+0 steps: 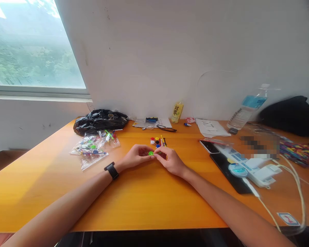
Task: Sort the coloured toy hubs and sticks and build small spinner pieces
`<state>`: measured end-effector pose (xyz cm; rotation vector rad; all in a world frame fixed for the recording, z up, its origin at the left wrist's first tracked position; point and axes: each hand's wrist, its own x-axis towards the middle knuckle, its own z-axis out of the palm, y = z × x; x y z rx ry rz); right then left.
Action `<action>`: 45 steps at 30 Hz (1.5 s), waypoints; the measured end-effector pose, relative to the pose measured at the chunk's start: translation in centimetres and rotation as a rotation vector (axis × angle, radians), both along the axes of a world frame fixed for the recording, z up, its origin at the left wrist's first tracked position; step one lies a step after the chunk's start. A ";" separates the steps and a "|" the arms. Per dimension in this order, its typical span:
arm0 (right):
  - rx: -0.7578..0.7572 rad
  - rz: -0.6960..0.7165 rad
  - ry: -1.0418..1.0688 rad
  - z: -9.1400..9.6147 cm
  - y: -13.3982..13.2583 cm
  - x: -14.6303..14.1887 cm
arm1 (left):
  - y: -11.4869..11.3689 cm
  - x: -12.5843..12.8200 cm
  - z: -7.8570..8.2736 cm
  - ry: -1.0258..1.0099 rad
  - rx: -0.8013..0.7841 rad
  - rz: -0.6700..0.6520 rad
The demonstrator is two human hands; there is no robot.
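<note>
My left hand (136, 156) and my right hand (170, 159) meet over the middle of the orange table (144, 199). Both pinch a small green round piece (151, 153) between their fingertips. My left wrist wears a black band (111, 170). Just behind the hands lies a small cluster of coloured round pieces and sticks (158, 141). Clear plastic bags with more coloured pieces (91, 149) lie to the left of my left hand.
A black plastic bag (100, 120) sits at the back left. A yellow bottle (177, 112), papers (211, 127) and a water bottle (247, 109) stand along the wall. A phone (209, 146), power strip with cables (249, 164) and black bag (290, 115) fill the right side.
</note>
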<state>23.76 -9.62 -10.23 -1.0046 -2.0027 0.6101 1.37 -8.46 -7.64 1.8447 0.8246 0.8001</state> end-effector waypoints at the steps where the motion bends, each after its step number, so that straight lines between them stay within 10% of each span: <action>1: 0.010 0.000 -0.007 0.1 0.0 0.1 | 0.0 0.0 -0.1 0.001 0.029 -0.008; 28: 0.081 -0.001 -0.262 0.6 -0.7 0.4 | 0.0 0.1 -1.8 0.187 0.588 0.103; 45: 0.107 -0.095 -0.250 0.5 -0.8 0.2 | -0.2 0.2 -2.0 0.254 0.681 0.148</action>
